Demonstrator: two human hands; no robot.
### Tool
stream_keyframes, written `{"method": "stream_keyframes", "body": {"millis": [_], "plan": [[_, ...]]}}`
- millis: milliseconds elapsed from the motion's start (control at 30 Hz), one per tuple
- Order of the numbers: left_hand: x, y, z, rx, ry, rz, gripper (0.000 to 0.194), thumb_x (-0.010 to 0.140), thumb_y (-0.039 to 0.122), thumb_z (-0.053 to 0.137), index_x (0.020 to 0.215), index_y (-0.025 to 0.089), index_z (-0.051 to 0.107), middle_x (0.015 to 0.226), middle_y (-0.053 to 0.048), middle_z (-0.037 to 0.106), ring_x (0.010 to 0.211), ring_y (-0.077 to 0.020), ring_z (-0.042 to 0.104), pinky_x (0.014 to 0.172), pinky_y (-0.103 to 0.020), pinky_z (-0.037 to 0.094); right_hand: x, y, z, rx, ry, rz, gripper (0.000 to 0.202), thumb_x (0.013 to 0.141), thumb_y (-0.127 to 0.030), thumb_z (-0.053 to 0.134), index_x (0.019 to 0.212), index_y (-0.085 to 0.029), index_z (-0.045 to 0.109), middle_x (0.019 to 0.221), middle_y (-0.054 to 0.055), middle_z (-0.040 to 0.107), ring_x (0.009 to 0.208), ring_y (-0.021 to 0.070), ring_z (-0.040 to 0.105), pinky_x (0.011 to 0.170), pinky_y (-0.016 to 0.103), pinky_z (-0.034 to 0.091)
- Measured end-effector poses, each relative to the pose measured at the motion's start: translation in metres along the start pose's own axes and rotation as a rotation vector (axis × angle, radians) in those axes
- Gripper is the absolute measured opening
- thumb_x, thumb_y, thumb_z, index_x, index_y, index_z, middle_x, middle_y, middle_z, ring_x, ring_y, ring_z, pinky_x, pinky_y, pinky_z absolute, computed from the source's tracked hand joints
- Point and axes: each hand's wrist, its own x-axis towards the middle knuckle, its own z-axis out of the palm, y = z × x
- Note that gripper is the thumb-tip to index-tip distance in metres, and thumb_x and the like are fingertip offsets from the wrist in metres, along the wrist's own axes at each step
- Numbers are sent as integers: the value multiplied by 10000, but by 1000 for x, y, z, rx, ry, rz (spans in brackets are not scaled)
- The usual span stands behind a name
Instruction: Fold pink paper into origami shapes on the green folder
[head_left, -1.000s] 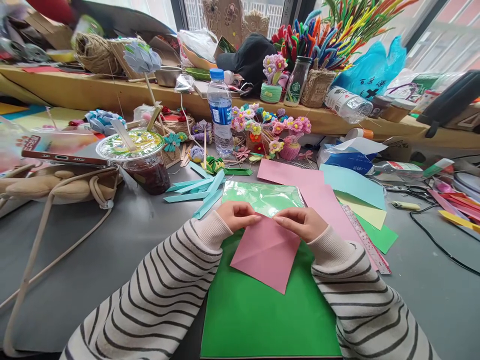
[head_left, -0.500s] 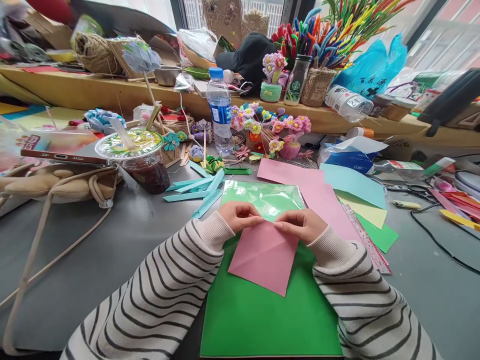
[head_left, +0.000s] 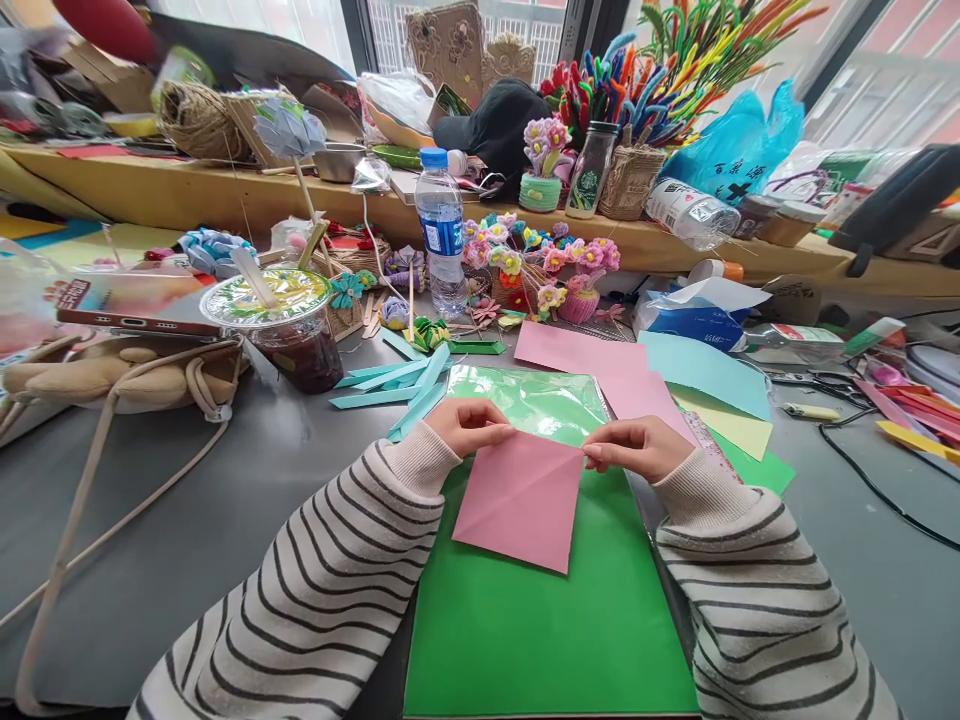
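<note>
A square of pink paper point(head_left: 521, 505) with a diagonal crease is stretched between my hands. My left hand point(head_left: 469, 425) pinches its upper left corner between thumb and fingers. At the upper right corner, my right hand point(head_left: 634, 447) grips the edge with its fingertips. Beneath the square lies a green sheet point(head_left: 540, 640), with a shiny clear plastic sleeve point(head_left: 525, 395) across its far end. Larger pink paper point(head_left: 585, 350) rests just beyond my right hand. Folded light-blue paper strips point(head_left: 409, 380) are heaped past my left hand.
To the left stand a lidded drink cup point(head_left: 292, 340) and a phone point(head_left: 142, 320) on a tan bag point(head_left: 112, 375). A water bottle point(head_left: 441, 240) and crocheted flowers point(head_left: 540, 260) line the back. Scissors point(head_left: 829, 383) and a black cable point(head_left: 885, 500) lie to the right.
My hands have moved apart along the top edge of the pink square. The right hand has shifted right to the corner, and the upper edge now shows straight and flat.
</note>
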Motion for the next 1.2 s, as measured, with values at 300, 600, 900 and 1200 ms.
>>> {"method": "stream_keyframes", "body": {"millis": [300, 600, 900, 1200], "plan": [[3, -7, 14, 0, -43, -21, 183, 591, 308, 618, 629, 130, 601, 580, 9, 567, 573, -94, 506, 552, -201, 399, 7, -7, 21, -6, 130, -75, 244, 650, -358, 560, 754, -146, 621, 710, 42, 636, 697, 151, 569, 661, 260, 431], [3, -7, 13, -22, -95, -60, 223, 595, 326, 605, 678, 119, 622, 608, -20, 594, 599, -115, 532, 556, -205, 421, 12, -8, 31, -148, 36, -73, 246, 679, -346, 515, 725, -124, 608, 686, 48, 604, 672, 159, 540, 593, 248, 402], [1, -10, 22, 91, -112, 21, 245, 620, 349, 569, 675, 113, 605, 625, -35, 599, 602, -131, 547, 561, -227, 435, 11, -9, 37, -161, -4, -30, 249, 670, -341, 510, 713, -124, 625, 658, 44, 602, 661, 162, 530, 589, 253, 395], [0, -7, 23, 171, -124, 62, 241, 634, 351, 556, 665, 116, 600, 611, -27, 588, 582, -121, 536, 531, -209, 426, 10, -12, 33, -139, -32, 33, 237, 655, -342, 523, 691, -135, 633, 642, 26, 598, 659, 157, 528, 591, 252, 388]]}}
